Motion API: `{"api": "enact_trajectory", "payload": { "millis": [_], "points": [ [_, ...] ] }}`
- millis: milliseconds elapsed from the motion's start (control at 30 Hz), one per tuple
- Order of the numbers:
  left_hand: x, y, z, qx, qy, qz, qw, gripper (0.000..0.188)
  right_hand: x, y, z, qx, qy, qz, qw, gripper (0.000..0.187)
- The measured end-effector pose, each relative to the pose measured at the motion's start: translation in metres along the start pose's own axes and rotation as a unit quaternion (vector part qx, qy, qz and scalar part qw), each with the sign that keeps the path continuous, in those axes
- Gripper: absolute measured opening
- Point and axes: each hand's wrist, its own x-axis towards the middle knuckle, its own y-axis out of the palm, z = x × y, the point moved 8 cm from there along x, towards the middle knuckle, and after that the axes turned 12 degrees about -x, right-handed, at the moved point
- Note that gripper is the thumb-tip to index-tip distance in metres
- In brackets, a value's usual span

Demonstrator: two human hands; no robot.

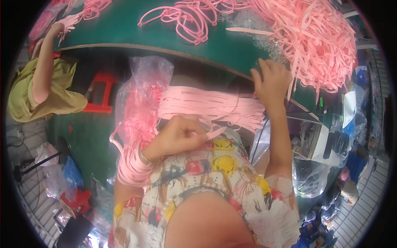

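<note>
My left hand (178,134) is closed around the end of a flat bundle of pink straps (206,105) that stretches across my lap. My right hand (271,80) grips the other end of that bundle at the edge of the green table (136,35). More pink straps hang looped over my left forearm (132,167). A big heap of loose pink straps (318,41) lies on the table just right of my right hand.
A clear plastic bag of pink straps (140,95) stands left of my lap. Another person in a green top (45,89) reaches onto the table at far left. A red stool (101,93) sits under the table. Bags and clutter fill the floor at right.
</note>
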Motion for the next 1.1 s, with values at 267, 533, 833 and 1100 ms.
{"api": "enact_trajectory", "payload": {
  "millis": [267, 533, 833, 1100],
  "points": [
    [0.004, -0.004, -0.003, -0.054, -0.042, -0.031, 0.997, 0.014, -0.022, 0.001, 0.014, 0.21, -0.006, -0.099, 0.973, 0.021],
    [0.004, -0.012, 0.0, -0.003, -0.011, -0.05, 0.999, 0.017, -0.034, -0.05, 0.106, 0.568, 0.002, 0.164, 0.807, 0.01],
    [-0.003, -0.016, 0.003, -0.043, -0.041, -0.066, 0.996, 0.012, -0.043, -0.049, 0.12, 0.572, -0.001, 0.232, 0.787, 0.011],
    [-0.004, -0.023, 0.016, -0.14, -0.066, -0.057, 0.986, 0.015, -0.043, -0.04, 0.121, 0.607, 0.042, 0.322, 0.725, 0.014]
  ]
}}
